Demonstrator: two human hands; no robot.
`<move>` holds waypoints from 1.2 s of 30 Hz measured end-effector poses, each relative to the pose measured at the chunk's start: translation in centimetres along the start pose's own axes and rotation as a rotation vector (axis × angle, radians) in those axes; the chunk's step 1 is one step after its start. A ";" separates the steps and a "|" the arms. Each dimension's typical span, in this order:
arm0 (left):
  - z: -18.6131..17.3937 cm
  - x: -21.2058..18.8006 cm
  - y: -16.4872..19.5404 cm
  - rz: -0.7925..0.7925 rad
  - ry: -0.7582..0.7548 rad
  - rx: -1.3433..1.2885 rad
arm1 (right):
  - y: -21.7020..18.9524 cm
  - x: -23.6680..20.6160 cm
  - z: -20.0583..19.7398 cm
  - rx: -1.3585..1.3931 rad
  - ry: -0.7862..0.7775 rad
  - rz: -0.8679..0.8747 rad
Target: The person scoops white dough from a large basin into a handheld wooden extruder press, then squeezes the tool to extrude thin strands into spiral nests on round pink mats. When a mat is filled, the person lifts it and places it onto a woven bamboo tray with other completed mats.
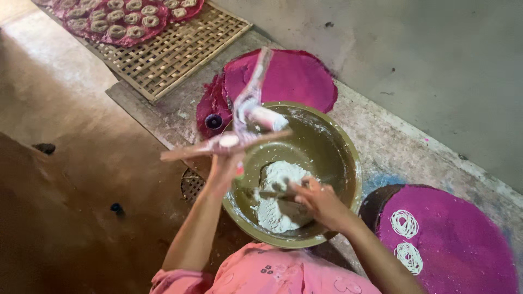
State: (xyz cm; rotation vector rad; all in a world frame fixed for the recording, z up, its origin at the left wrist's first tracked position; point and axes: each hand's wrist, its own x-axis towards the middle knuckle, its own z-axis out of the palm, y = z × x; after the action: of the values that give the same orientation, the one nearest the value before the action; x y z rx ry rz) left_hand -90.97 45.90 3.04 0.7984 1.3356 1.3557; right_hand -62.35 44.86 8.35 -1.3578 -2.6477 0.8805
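Pink sleeves [261, 275] sit nearest the lens. Right hand [321, 202] is lowered into the wide olive-green metal bowl [338, 158], fingers closed on a thin dough-smeared stick or scraper [269, 193] laid against the pale white dough lump [278, 198]. Dough is judged soft, wet and sticky, best lifted from beneath. Left hand [224, 163] is raised above the bowl, fingers wrapped round a wooden hand press [234, 136], dough-coated, motion-blurred; likely slippery, so gripped at the bare handle. At right, a round magenta cloth-covered disc [452, 245] carries two white noodle coils [406, 224]. Further off, a woven bamboo mat [174, 51] bears another magenta cloth [163, 27] with rows of coils.
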 end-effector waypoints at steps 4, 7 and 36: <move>4.6 -5.3 -0.1 -0.207 -0.381 -0.324 | -1.6 2.0 -2.1 1.103 0.390 -0.390; 7.8 -9.6 -0.4 -0.375 -0.700 -0.568 | -3.4 1.4 -3.4 1.754 0.342 -0.521; 29.7 -10.5 1.9 0.569 -0.696 0.572 | 15.8 -28.5 -3.2 1.129 0.191 0.052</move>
State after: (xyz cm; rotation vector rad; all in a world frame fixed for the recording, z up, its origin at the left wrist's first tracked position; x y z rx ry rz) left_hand -60.68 44.68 11.79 1.9472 0.9488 0.9264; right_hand -32.27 31.94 9.25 -1.0620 -1.4525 1.7215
